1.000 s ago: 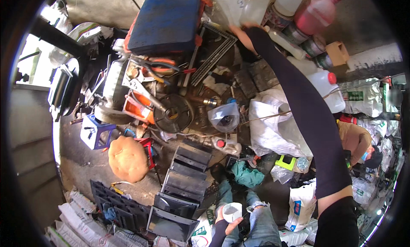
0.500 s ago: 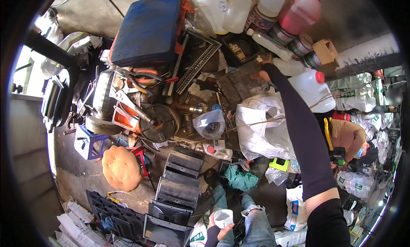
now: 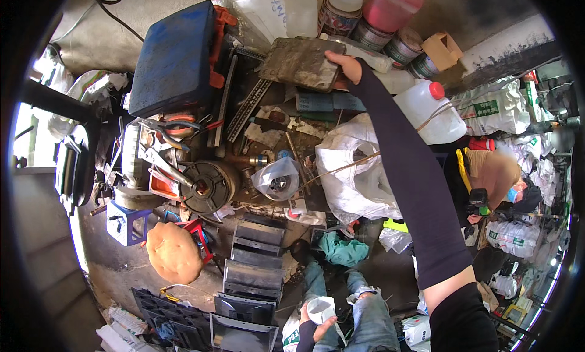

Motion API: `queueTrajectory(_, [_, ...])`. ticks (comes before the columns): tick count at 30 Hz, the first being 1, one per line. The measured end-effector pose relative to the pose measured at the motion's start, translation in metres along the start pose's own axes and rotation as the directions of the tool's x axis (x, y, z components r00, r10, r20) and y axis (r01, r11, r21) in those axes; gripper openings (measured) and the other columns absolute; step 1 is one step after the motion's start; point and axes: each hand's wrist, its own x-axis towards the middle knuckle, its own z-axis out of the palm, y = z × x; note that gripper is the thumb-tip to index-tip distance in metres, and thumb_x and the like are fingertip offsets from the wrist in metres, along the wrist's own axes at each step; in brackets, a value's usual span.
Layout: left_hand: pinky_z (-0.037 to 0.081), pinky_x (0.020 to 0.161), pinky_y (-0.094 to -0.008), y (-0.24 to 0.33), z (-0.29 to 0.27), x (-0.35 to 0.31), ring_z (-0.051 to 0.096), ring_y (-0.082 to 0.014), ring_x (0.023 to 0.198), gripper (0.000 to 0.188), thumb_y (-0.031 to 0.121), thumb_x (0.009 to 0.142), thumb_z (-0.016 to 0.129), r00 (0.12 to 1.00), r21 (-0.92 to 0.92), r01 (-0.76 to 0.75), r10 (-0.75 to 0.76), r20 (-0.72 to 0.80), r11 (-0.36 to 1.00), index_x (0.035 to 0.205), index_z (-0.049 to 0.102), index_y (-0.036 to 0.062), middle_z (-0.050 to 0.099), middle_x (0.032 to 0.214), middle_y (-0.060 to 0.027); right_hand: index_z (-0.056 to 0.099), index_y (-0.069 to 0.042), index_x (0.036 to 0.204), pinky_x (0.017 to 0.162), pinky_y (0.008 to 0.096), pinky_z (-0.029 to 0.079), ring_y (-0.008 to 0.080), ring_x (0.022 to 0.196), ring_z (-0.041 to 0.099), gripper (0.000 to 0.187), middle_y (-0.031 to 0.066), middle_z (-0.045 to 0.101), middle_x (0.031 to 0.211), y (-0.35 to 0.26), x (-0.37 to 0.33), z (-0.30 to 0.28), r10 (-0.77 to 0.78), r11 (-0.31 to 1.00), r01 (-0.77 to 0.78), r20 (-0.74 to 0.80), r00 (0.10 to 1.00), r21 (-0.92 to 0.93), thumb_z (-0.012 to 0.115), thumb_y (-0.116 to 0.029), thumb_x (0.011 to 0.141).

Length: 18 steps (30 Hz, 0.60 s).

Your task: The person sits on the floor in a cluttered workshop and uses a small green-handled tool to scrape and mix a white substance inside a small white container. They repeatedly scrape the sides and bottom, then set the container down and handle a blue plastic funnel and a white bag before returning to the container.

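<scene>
My right hand point(image 3: 346, 67), its arm in a black sleeve stretched across the bench, grips the right edge of a worn, dirty brown flat case or board point(image 3: 298, 63). That piece is raised at the back of the bench. Just in front of it lie blue flat packs or sheets point(image 3: 332, 102); I cannot make out their exact kind. Low down, close to my jeans, my left hand point(image 3: 325, 329) is wrapped round a white cup point(image 3: 321, 310). What the cup contains is too small to tell.
A blue tool case point(image 3: 173, 56) stands at the back left, with pliers point(image 3: 173, 130) near it. A white sack point(image 3: 347, 169) and a white jug with a red cap point(image 3: 429, 111) sit right. An orange-topped stool point(image 3: 173, 253) is lower left. Another person point(image 3: 490, 175) is at far right.
My right hand has taken hold of the brown flat piece and lifted it toward the back left, uncovering the blue packs. My left hand still holds the cup. The view has shifted slightly.
</scene>
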Motion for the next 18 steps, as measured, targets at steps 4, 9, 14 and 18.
queueTrajectory(4, [0.047,0.092,-0.035,-0.009,-0.002,0.0,0.057,-0.0201,0.108,0.09,0.022,0.065,0.086,0.998,-0.069,0.066,-0.066,-0.001,0.995,0.132,0.03,0.0016,0.057,0.118,-0.0125,0.056,-0.002,0.119,0.087,0.0364,0.054,0.0228,0.098,0.066,0.041,0.0116,0.064,0.112,0.031,0.013,0.045,0.001,0.987,-0.001,0.0,1.0,0.162,0.057,-0.033,0.094])
queueTrajectory(9, [0.049,0.088,-0.0378,-0.018,-0.004,0.003,0.06,-0.0235,0.103,0.091,0.02,0.069,0.085,0.999,-0.038,0.035,-0.033,0.038,0.999,0.132,0.023,-0.0002,0.058,0.116,-0.0167,0.053,0.004,0.119,0.082,0.0342,0.054,0.0248,0.098,0.064,0.04,0.017,0.058,0.118,0.095,0.058,0.1,0.11,0.95,-0.056,-0.162,0.981,0.309,0.058,-0.026,0.093])
queueTrajectory(14, [0.049,0.088,-0.0373,-0.027,-0.004,0.005,0.06,-0.0236,0.102,0.093,0.02,0.067,0.085,1.0,0.055,0.014,-0.013,-0.021,0.998,0.133,0.022,-0.0002,0.059,0.114,-0.0159,0.057,0.003,0.116,0.073,0.03,0.052,0.0171,0.085,0.062,0.036,0.0105,0.064,0.098,0.07,0.005,0.119,-0.069,0.894,0.047,-0.034,0.997,-0.446,0.061,-0.023,0.091])
queueTrajectory(18, [0.048,0.091,-0.0371,-0.027,-0.003,0.005,0.058,-0.0225,0.106,0.093,0.02,0.065,0.086,0.995,-0.019,0.098,-0.098,-0.01,0.995,0.133,0.025,0.0018,0.058,0.116,-0.0145,0.064,0.001,0.108,0.077,0.0275,0.049,0.0139,0.08,0.061,0.031,0.0069,0.067,0.092,-0.028,-0.167,0.083,-0.128,0.833,0.378,0.524,0.842,-0.404,0.062,-0.024,0.09])
